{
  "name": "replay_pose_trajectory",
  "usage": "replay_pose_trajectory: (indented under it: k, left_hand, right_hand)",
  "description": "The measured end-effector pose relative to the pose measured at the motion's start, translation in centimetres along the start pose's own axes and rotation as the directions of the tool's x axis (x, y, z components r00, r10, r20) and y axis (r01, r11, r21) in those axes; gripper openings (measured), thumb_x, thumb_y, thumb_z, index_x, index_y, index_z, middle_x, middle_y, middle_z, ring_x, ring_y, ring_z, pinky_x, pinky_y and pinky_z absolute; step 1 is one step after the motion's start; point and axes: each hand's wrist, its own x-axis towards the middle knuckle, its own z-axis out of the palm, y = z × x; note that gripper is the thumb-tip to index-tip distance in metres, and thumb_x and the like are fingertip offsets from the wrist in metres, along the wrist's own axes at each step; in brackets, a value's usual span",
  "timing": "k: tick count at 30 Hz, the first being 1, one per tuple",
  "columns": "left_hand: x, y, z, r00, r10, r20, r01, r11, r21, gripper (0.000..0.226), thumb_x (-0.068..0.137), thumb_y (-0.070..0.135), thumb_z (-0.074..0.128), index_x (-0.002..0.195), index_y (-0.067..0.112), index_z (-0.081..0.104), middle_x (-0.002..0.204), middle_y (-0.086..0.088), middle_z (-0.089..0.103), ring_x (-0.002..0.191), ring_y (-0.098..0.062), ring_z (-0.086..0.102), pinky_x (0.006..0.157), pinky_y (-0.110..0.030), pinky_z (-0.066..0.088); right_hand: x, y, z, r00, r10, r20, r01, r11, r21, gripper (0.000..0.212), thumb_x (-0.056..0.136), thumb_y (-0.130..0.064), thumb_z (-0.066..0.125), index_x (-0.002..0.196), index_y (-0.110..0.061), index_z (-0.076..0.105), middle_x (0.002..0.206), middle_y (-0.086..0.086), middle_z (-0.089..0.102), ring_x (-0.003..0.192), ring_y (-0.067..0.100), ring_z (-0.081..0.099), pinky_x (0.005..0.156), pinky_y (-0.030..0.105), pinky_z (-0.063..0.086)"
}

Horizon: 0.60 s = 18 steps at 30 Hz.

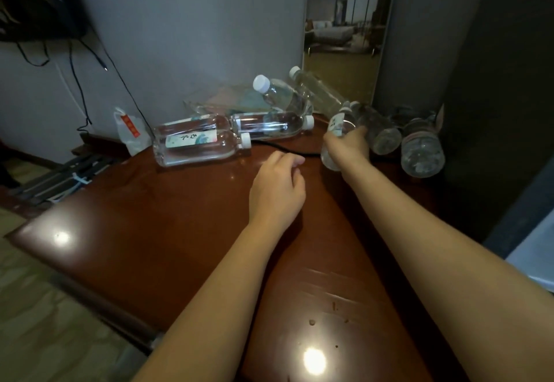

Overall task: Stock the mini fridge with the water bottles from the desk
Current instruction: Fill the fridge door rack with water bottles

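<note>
Several clear water bottles lie on the brown desk. My right hand grips one labelled bottle at the desk's far right. My left hand hovers over the desk's middle with loosely curled fingers and holds nothing. A labelled bottle lies on its side to the left, with another behind it and two more stacked above. Two bottles lie at the far right by the dark cabinet. The mini fridge is out of view.
A black cable runs across the desk behind my left hand. A clear tray sits by the wall. A small plastic bag stands at the desk's left end. A mirror leans on the wall behind.
</note>
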Motion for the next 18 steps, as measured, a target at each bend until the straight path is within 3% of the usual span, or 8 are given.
replay_pose_trajectory:
  k: [6,8,9,11,14,18]
  left_hand:
    - [0.0,-0.3,0.2,0.999,0.000,-0.043,-0.004,0.995,-0.098,0.021,0.091,0.009,0.052,0.105,0.009,0.067,0.100,-0.005,0.063,0.092,-0.023,0.060,0.081,-0.033,0.047]
    - [0.3,0.0,0.1,0.997,-0.066,-0.038,0.057,0.978,-0.202,0.021,0.094,0.012,0.050,0.106,0.011,0.067,0.097,-0.002,0.064,0.091,-0.021,0.061,0.081,-0.031,0.047]
    - [0.4,0.4,-0.2,0.990,-0.139,0.010,0.135,0.943,-0.303,0.021,0.096,0.015,0.048,0.108,0.014,0.065,0.096,0.001,0.064,0.091,-0.021,0.062,0.079,-0.032,0.049]
    - [0.5,1.8,-1.0,0.940,-0.269,0.212,0.342,0.772,-0.536,0.022,0.098,0.024,0.045,0.115,0.023,0.058,0.102,0.003,0.064,0.092,-0.018,0.063,0.076,-0.033,0.053]
    - [0.1,3.9,-2.5,0.864,-0.240,0.442,0.500,0.509,-0.701,0.020,0.098,0.028,0.046,0.114,0.028,0.056,0.106,0.004,0.069,0.094,-0.015,0.067,0.072,-0.029,0.057]
    - [-1.4,6.4,-5.4,0.872,-0.088,0.482,0.463,0.473,-0.750,0.026,0.093,0.020,0.056,0.118,0.026,0.055,0.099,0.005,0.073,0.093,-0.015,0.069,0.069,-0.030,0.057]
  right_hand:
    - [-4.7,0.7,-1.7,0.988,-0.152,-0.012,0.151,0.965,0.214,0.064,0.083,-0.024,0.060,0.136,-0.011,0.027,0.129,0.015,0.052,0.116,0.032,0.053,0.098,0.039,0.044]
    - [-6.8,0.6,-2.7,0.977,-0.214,0.012,0.201,0.936,0.290,0.065,0.084,-0.022,0.061,0.138,-0.014,0.026,0.129,0.009,0.051,0.115,0.025,0.053,0.099,0.038,0.044]
    - [-7.8,0.7,-3.3,0.967,-0.251,0.031,0.226,0.913,0.339,0.065,0.085,-0.021,0.061,0.139,-0.015,0.025,0.127,0.005,0.051,0.113,0.020,0.053,0.100,0.036,0.044]
    - [-9.8,0.9,-4.4,0.943,-0.323,0.082,0.255,0.858,0.446,0.064,0.088,-0.016,0.061,0.140,-0.016,0.024,0.122,-0.003,0.049,0.109,0.011,0.054,0.098,0.031,0.046]
    - [-12.2,1.5,-6.3,0.887,-0.424,0.184,0.285,0.815,0.504,0.069,0.087,-0.014,0.063,0.141,-0.022,0.020,0.119,-0.013,0.049,0.105,-0.003,0.055,0.088,0.013,0.048]
    - [-15.1,1.8,-9.2,0.822,-0.505,0.264,0.362,0.820,0.443,0.078,0.081,-0.020,0.069,0.136,-0.038,0.017,0.118,-0.024,0.048,0.105,-0.018,0.051,0.084,0.008,0.047]
